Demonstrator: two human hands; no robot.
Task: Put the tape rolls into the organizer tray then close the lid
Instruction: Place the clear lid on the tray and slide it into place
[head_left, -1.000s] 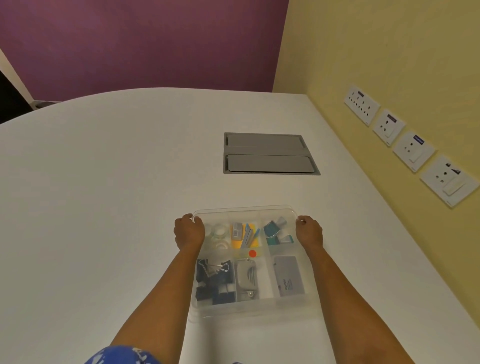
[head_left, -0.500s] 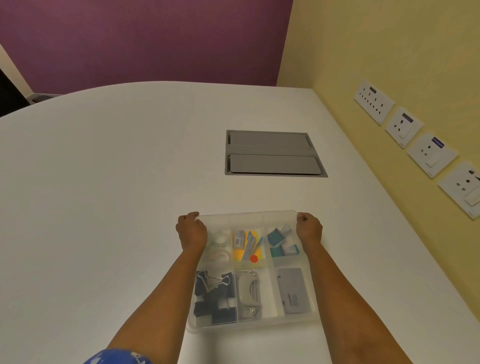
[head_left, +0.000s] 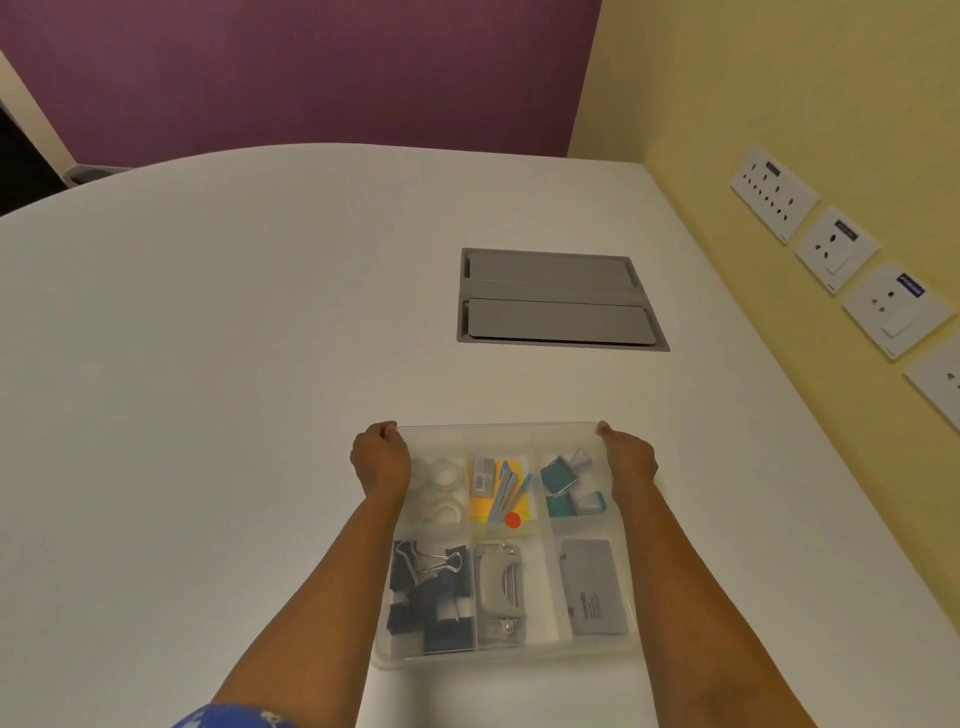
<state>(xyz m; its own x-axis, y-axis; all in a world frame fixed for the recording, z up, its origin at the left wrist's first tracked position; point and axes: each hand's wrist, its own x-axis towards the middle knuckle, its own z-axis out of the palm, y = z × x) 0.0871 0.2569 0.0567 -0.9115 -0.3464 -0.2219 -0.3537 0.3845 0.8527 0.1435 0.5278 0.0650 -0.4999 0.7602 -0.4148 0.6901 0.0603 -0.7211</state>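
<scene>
A clear plastic organizer tray (head_left: 498, 657) lies on the white table with a translucent lid (head_left: 496, 431) over it. Two clear tape rolls (head_left: 444, 474) sit in its far-left compartment, seen through the lid. My left hand (head_left: 382, 460) grips the lid's far-left corner and my right hand (head_left: 628, 460) grips its far-right corner. Other compartments hold black binder clips (head_left: 431, 597), a grey hole punch (head_left: 498, 587), a grey stapler box (head_left: 592, 587), sticky notes (head_left: 498, 491) and teal clips (head_left: 563, 483).
A grey cable hatch (head_left: 558, 301) is set into the table beyond the tray. Wall sockets (head_left: 831, 249) line the yellow wall on the right. The table's curved edge runs at the far left.
The tray and both hands appear slightly lower and nearer as the view shifts. Both hands stay on the lid's far corners.
</scene>
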